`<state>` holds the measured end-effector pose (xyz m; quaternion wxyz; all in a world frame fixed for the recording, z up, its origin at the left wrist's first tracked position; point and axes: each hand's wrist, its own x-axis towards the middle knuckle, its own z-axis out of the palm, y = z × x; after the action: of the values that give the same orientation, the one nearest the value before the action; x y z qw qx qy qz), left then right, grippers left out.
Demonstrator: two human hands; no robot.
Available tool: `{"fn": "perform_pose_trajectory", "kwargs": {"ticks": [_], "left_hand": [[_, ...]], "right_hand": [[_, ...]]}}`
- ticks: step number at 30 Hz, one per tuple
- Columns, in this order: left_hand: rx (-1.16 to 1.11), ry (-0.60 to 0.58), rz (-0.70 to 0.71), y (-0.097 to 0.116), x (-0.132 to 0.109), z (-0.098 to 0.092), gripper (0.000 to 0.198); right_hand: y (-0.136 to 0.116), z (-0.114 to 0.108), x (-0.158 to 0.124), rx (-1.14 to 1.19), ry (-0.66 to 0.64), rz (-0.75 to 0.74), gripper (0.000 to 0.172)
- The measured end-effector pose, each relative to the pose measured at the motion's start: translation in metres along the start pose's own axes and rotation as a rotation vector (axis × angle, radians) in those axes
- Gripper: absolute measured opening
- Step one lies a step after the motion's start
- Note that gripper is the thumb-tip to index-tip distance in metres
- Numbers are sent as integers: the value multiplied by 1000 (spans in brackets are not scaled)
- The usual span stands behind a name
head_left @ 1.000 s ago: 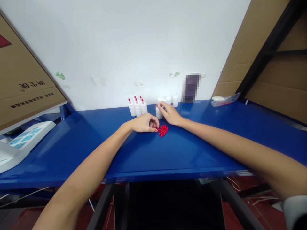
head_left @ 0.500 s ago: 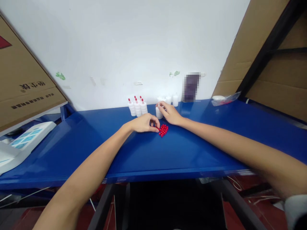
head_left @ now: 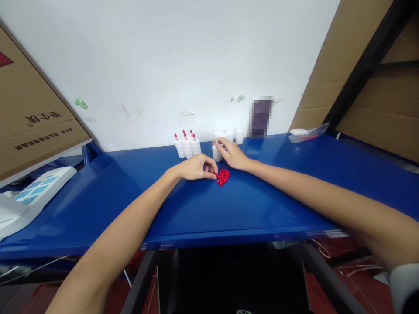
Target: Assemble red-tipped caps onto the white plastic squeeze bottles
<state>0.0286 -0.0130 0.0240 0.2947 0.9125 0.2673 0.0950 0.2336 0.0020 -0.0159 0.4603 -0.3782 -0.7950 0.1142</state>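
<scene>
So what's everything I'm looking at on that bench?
Table: one, blue, across the view.
Loose caps: small pile, red, mid-table.
Capped bottles: four, white with red tips, by the wall.
Open bottles: about three, white, behind the hands.
Keypad device: one, white, far left.
Cardboard box: one, brown, left.
Plastic bag: one, clear, right rear.
Left hand: fingertips at the caps.
Right hand: grip around one white bottle.

Glossy smooth blue tabletop (head_left: 255,205), likely painted metal; on it matt white plastic bottles (head_left: 187,146), beside them glossy red plastic caps (head_left: 223,176); matt brown cardboard box (head_left: 29,113) left of tabletop.
</scene>
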Motion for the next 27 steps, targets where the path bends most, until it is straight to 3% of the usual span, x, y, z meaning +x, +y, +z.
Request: {"fn": "perform_pose_trajectory", "kwargs": {"ticks": [14,20,27], "left_hand": [[-14,2,-28,-3,-1,-1,35],[-25,-57,-28,0,-2,-7,28],[-58,-35,-55,-5,-2,-6,26]], "right_hand": [[-1,-1,0,-6,-8,2,33],[0,-1,0,-3,-10,1,33],[-1,0,0,5,-10,2,33]]}}
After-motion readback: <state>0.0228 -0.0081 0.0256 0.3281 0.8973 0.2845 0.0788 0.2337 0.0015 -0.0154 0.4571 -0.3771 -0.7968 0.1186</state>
